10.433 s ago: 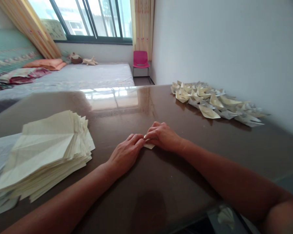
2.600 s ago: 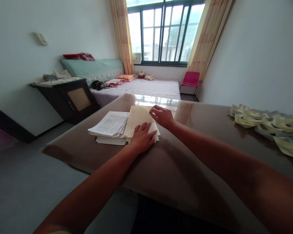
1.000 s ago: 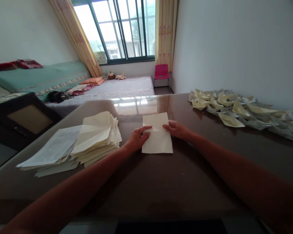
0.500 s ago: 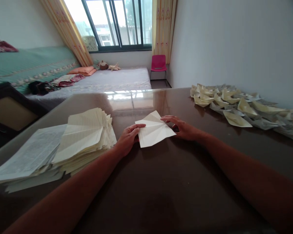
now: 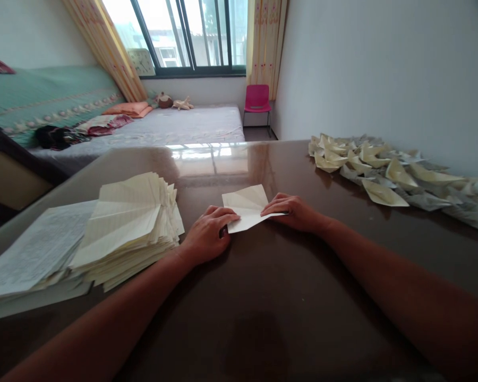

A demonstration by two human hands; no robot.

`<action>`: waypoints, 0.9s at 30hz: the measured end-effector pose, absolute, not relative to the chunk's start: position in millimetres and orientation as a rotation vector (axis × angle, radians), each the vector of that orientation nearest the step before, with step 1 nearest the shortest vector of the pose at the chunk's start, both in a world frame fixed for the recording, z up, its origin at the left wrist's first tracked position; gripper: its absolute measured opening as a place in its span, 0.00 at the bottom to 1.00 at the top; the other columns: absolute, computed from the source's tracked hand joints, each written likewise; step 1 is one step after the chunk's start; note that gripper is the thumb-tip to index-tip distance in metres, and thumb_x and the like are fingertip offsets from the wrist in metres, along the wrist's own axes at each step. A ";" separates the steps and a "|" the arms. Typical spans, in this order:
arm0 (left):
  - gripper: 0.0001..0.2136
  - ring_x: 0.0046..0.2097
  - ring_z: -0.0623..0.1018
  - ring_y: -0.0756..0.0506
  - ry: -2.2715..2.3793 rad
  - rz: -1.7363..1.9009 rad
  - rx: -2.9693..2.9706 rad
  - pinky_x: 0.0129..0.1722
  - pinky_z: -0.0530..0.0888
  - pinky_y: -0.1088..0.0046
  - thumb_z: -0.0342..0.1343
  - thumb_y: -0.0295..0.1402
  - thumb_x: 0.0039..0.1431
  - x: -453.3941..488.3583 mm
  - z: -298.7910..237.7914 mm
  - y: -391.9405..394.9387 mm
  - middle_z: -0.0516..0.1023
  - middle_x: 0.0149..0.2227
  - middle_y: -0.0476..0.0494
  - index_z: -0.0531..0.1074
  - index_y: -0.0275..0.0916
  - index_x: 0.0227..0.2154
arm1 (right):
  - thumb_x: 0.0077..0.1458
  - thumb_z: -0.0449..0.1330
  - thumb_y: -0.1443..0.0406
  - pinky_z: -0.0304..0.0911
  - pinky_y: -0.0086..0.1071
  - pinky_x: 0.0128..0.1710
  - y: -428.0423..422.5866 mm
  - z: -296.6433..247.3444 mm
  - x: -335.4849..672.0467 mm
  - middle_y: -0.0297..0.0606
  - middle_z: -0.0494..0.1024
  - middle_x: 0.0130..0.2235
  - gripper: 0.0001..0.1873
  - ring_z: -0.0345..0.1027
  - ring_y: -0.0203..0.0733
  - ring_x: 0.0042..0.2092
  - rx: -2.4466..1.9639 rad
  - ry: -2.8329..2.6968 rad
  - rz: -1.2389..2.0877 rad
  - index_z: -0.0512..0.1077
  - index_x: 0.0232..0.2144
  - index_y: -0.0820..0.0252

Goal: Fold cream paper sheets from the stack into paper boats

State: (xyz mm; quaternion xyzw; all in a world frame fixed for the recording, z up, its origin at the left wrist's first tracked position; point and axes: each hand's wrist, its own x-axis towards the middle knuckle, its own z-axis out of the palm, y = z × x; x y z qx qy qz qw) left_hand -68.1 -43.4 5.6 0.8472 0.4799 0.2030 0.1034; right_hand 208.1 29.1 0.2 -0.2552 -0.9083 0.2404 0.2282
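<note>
A creased sheet of cream paper [image 5: 247, 204] lies on the brown glossy table [image 5: 271, 286], partly bent along its folds. My left hand [image 5: 211, 228] grips its left edge, fingertips on top and the thumb low at the near corner. On the right edge, my right hand [image 5: 289, 209] has its fingers closed over the paper, pressing the near right side; its thumb is hidden. Left of my left hand stands a thick stack of cream lined paper [image 5: 129, 212], the top sheet showing creases.
Printed grey-white sheets [image 5: 40, 249] lie left of the stack. Many folded paper boats [image 5: 382, 170] are heaped at the table's right, along the wall. Beyond the table are a bed [image 5: 199, 122], a pink chair [image 5: 257, 100] and a window.
Both hands have shifted their hold on the paper. My right fingers came down onto its right edge, and the near part now looks bent and flatter. The view has tilted slightly.
</note>
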 end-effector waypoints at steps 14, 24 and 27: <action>0.27 0.29 0.73 0.47 1.828 0.798 1.992 0.33 0.66 0.73 0.51 0.39 0.60 -56.5 2.7 -26.6 0.75 0.26 0.51 0.57 0.34 0.60 | 0.56 0.58 0.58 0.57 0.29 0.33 33.4 -13.2 182.1 0.34 0.76 0.31 0.17 0.66 0.38 0.31 -1.298 -2.127 0.508 0.69 0.46 0.59; 0.16 0.40 0.75 0.42 1.987 0.456 2.404 0.34 0.67 0.71 0.45 0.39 0.64 -54.2 0.8 -30.9 0.78 0.38 0.45 0.72 0.50 0.50 | 0.59 0.55 0.60 0.61 0.31 0.37 29.5 -12.8 178.8 0.36 0.77 0.37 0.11 0.70 0.39 0.35 -1.230 -2.249 0.369 0.77 0.37 0.53; 0.17 0.40 0.75 0.43 2.011 0.447 2.460 0.36 0.69 0.70 0.44 0.39 0.64 -57.2 0.1 -30.7 0.78 0.36 0.45 0.69 0.49 0.53 | 0.60 0.55 0.60 0.61 0.31 0.38 29.8 -12.8 178.5 0.37 0.77 0.38 0.12 0.71 0.40 0.37 -1.250 -2.259 0.337 0.77 0.38 0.54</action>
